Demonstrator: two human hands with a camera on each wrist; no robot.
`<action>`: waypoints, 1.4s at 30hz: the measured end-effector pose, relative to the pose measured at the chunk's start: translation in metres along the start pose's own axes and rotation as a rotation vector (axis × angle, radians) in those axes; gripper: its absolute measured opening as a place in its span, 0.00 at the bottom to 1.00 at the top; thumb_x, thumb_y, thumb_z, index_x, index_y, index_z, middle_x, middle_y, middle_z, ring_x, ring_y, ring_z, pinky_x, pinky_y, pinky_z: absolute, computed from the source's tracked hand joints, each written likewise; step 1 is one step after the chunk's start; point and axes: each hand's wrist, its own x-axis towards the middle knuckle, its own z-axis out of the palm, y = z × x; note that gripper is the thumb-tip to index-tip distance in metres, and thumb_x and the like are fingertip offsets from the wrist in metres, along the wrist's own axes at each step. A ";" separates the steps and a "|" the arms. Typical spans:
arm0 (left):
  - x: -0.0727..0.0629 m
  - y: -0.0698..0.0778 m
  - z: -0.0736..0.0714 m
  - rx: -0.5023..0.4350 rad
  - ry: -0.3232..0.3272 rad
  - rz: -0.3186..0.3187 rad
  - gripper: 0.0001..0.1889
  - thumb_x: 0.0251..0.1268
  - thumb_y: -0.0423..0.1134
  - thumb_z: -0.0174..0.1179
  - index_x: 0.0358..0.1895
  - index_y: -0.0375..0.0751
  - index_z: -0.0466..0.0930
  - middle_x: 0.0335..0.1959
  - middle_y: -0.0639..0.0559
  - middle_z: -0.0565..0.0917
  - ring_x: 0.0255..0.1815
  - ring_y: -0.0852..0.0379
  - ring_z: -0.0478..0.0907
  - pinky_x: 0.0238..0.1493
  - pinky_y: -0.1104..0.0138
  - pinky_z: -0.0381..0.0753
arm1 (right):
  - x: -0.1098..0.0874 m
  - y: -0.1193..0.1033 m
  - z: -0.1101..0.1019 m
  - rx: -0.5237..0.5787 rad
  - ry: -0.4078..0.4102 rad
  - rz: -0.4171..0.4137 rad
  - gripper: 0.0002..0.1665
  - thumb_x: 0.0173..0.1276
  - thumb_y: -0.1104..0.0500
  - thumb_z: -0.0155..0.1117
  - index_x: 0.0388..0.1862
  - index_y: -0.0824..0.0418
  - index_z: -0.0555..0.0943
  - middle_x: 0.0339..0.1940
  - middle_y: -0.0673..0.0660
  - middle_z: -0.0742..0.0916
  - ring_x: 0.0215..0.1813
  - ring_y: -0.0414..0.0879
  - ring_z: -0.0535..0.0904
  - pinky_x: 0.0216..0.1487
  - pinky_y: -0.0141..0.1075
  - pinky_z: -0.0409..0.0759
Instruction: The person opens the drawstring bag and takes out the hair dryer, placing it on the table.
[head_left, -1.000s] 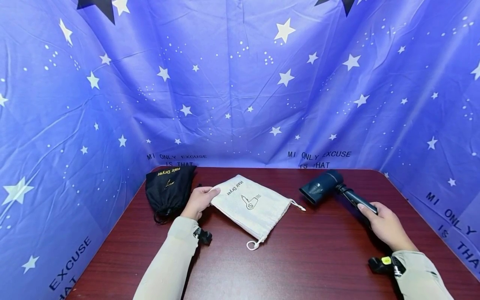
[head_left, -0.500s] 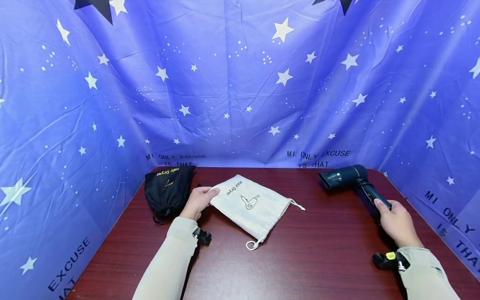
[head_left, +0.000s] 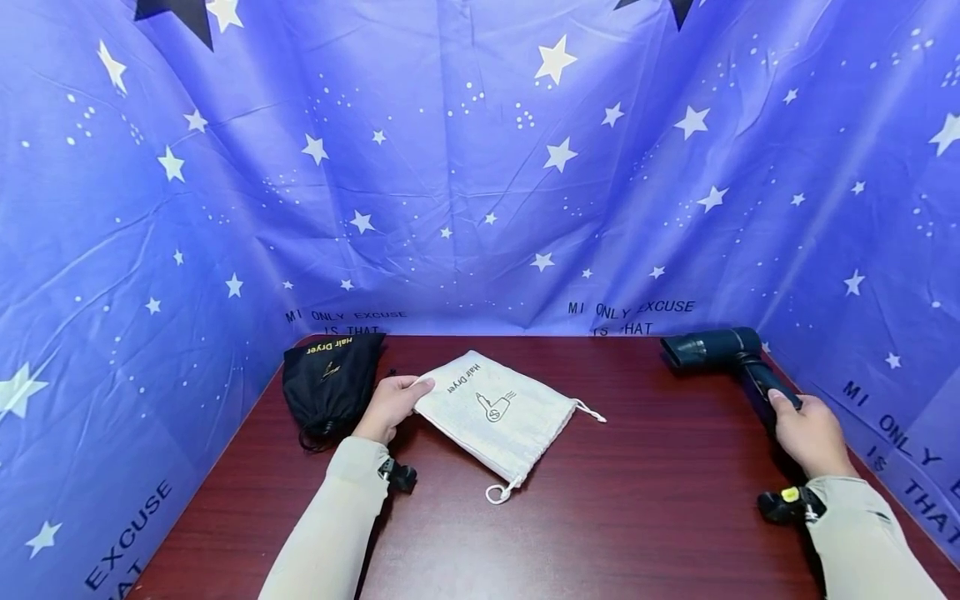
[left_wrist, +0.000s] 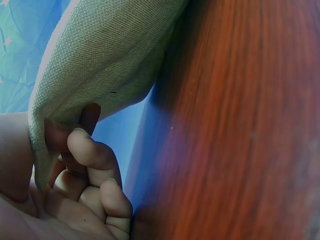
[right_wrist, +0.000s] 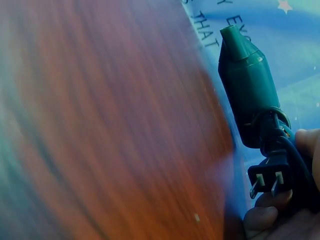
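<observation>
My left hand (head_left: 392, 406) pinches the left corner of a white drawstring bag (head_left: 498, 408) printed "Hair Dryer", between thumb and curled fingers. In the left wrist view the woven cloth (left_wrist: 105, 55) of the bag rises from the pinch at a slant over the table. At the right, my right hand (head_left: 813, 433) grips the handle of a dark green hair dryer (head_left: 712, 348), its nozzle pointing left. The right wrist view shows the dryer's two-pin plug (right_wrist: 269, 176) and folded cord held against the handle, with part of the hand cut off by the frame edge.
A black drawstring bag (head_left: 330, 387), also printed "Hair Dryer", lies on the left of the dark red wooden table (head_left: 585, 517), beside my left hand. A blue star-patterned cloth (head_left: 450, 167) hangs around the back and sides of the table.
My right hand has carried the hair dryer to the right, away from the white bag, and the nozzle has swung to point more squarely left. My left hand keeps its pinch on the bag corner.
</observation>
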 end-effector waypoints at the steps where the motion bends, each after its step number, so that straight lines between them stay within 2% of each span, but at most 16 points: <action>1: 0.000 0.000 0.000 0.003 -0.001 0.000 0.14 0.70 0.46 0.66 0.45 0.38 0.89 0.20 0.59 0.81 0.22 0.61 0.71 0.27 0.68 0.69 | 0.001 0.001 -0.001 -0.007 0.002 -0.003 0.44 0.84 0.40 0.37 0.62 0.85 0.66 0.49 0.81 0.78 0.45 0.68 0.75 0.38 0.44 0.68; 6: 0.001 0.000 -0.001 0.004 -0.012 0.003 0.15 0.70 0.46 0.66 0.45 0.37 0.89 0.22 0.58 0.84 0.24 0.61 0.75 0.30 0.68 0.72 | 0.004 0.008 -0.006 -0.028 0.001 -0.021 0.41 0.84 0.42 0.39 0.57 0.83 0.71 0.38 0.74 0.81 0.37 0.61 0.76 0.33 0.41 0.69; 9: 0.002 0.000 -0.001 0.005 -0.025 0.015 0.15 0.70 0.46 0.66 0.46 0.37 0.90 0.25 0.57 0.86 0.26 0.61 0.78 0.33 0.67 0.74 | 0.006 0.010 -0.008 -0.038 -0.009 -0.019 0.40 0.84 0.41 0.38 0.55 0.82 0.72 0.35 0.71 0.81 0.35 0.59 0.76 0.32 0.40 0.69; 15: 0.001 -0.001 -0.004 0.030 -0.037 0.026 0.14 0.70 0.46 0.67 0.43 0.36 0.90 0.26 0.56 0.87 0.30 0.61 0.80 0.38 0.66 0.75 | 0.012 0.012 -0.008 -0.089 -0.055 0.000 0.46 0.83 0.38 0.37 0.63 0.83 0.67 0.48 0.80 0.79 0.43 0.66 0.77 0.36 0.44 0.70; 21: 0.001 -0.001 -0.004 0.110 -0.066 0.039 0.14 0.70 0.47 0.66 0.41 0.39 0.91 0.32 0.55 0.88 0.38 0.59 0.80 0.47 0.65 0.74 | 0.016 0.011 -0.006 -0.138 -0.052 -0.017 0.47 0.83 0.38 0.38 0.65 0.85 0.65 0.55 0.85 0.76 0.49 0.74 0.76 0.45 0.57 0.74; 24: 0.002 -0.001 -0.002 0.158 -0.081 0.047 0.13 0.70 0.47 0.66 0.39 0.40 0.90 0.32 0.55 0.87 0.39 0.58 0.80 0.47 0.65 0.73 | 0.017 0.011 -0.007 -0.156 -0.055 -0.017 0.48 0.82 0.37 0.38 0.66 0.86 0.63 0.59 0.87 0.73 0.54 0.79 0.73 0.51 0.64 0.73; 28: 0.000 0.000 0.001 0.208 -0.101 0.062 0.11 0.70 0.45 0.65 0.38 0.39 0.89 0.30 0.53 0.86 0.36 0.57 0.80 0.42 0.66 0.74 | 0.018 0.011 -0.009 -0.179 -0.064 -0.009 0.49 0.82 0.37 0.38 0.67 0.87 0.62 0.61 0.89 0.71 0.56 0.82 0.71 0.54 0.67 0.72; 35: -0.011 0.005 -0.005 0.374 -0.087 0.073 0.12 0.67 0.43 0.67 0.44 0.37 0.86 0.35 0.49 0.86 0.36 0.55 0.80 0.40 0.65 0.76 | 0.018 0.007 -0.011 -0.223 -0.080 -0.045 0.49 0.81 0.36 0.41 0.66 0.85 0.65 0.56 0.86 0.75 0.49 0.77 0.76 0.46 0.62 0.75; 39: -0.016 0.010 -0.010 0.547 -0.074 0.116 0.17 0.66 0.45 0.67 0.50 0.35 0.84 0.40 0.46 0.87 0.41 0.52 0.81 0.46 0.58 0.80 | 0.013 0.003 -0.018 -0.247 -0.103 -0.009 0.46 0.80 0.35 0.42 0.63 0.81 0.68 0.49 0.81 0.79 0.41 0.69 0.77 0.38 0.55 0.74; 42: -0.018 0.013 -0.012 0.694 -0.057 0.170 0.21 0.64 0.46 0.68 0.53 0.34 0.83 0.45 0.44 0.88 0.45 0.48 0.83 0.52 0.53 0.81 | 0.006 -0.004 -0.024 -0.269 -0.110 0.048 0.45 0.78 0.35 0.43 0.58 0.80 0.69 0.46 0.81 0.79 0.39 0.69 0.77 0.33 0.54 0.72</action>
